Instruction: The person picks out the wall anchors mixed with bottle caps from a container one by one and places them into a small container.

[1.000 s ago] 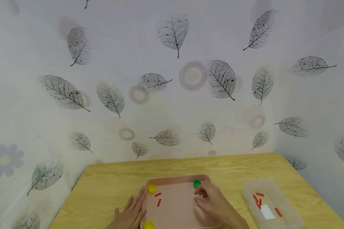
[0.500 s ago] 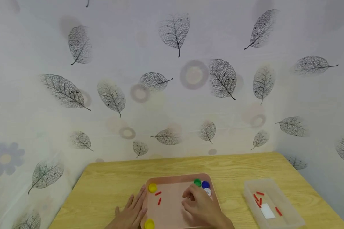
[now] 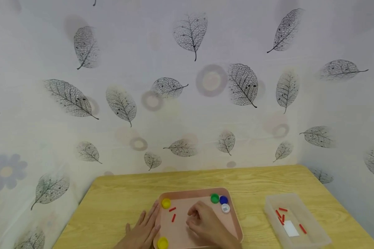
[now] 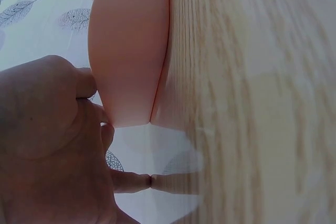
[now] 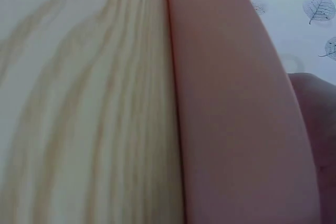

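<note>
A pink tray [image 3: 191, 194] lies on the table. My left hand [image 3: 141, 229] rests along its left edge, fingers straight; in the left wrist view this hand [image 4: 52, 129] touches the tray's outer wall. Over the middle of the tray hovers my right hand [image 3: 207, 223], fingers loosely bent, nothing visible between them. To its left are a red stick [image 3: 172, 209] and another red stick [image 3: 174, 218]. Yellow round caps [image 3: 166, 203] sit in both left corners. A green cap [image 3: 214, 198], a blue cap [image 3: 223, 200] and a white cap [image 3: 225, 208] cluster at the back right.
Right of the tray, a translucent box [image 3: 314, 224] holds several red sticks [image 3: 302, 228] and a white card [image 3: 291, 228]. The wooden table [image 3: 252, 180] ends at a leaf-patterned wall covering [image 3: 187, 114].
My right hand has moved left from the green cap to mid-tray, uncovering the blue and white caps. My left hand has stayed at the tray's edge.
</note>
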The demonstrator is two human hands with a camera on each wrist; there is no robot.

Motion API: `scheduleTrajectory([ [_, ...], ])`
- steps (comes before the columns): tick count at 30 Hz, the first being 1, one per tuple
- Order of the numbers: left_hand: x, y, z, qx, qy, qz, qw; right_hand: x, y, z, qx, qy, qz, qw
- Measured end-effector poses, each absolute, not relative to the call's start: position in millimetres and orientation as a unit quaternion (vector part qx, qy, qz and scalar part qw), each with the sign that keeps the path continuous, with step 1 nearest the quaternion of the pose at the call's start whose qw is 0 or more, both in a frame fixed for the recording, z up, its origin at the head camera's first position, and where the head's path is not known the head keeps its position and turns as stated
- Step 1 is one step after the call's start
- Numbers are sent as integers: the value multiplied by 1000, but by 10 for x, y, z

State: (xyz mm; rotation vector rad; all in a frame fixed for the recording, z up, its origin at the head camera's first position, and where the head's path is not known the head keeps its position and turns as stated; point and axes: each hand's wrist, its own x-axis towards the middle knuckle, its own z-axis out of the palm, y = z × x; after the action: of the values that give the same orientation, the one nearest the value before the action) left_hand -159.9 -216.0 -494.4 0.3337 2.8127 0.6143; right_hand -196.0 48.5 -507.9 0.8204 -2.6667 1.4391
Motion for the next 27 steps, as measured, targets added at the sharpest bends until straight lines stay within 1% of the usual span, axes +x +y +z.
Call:
scheduleTrajectory([
  [2, -1600, -2165, -4950, 118, 962, 214, 123, -1971, 442, -5109, 265, -849, 458, 8],
  [5, -1599, -2162, -4957, 120, 962, 213, 122, -1980, 381, -5123, 257, -851, 458, 0],
  [10, -1592, -2153, -4947, 114, 964, 209, 121, -1990, 296, -5099, 240, -860, 450, -27],
  [21, -1568, -2139, -4907, 117, 964, 211, 109, -2035, 92, -5106, 243, -876, 417, -6],
  [27, -1567, -2148, -4900, 124, 966, 207, 96, -2046, 17, -5102, 221, -892, 394, -25],
])
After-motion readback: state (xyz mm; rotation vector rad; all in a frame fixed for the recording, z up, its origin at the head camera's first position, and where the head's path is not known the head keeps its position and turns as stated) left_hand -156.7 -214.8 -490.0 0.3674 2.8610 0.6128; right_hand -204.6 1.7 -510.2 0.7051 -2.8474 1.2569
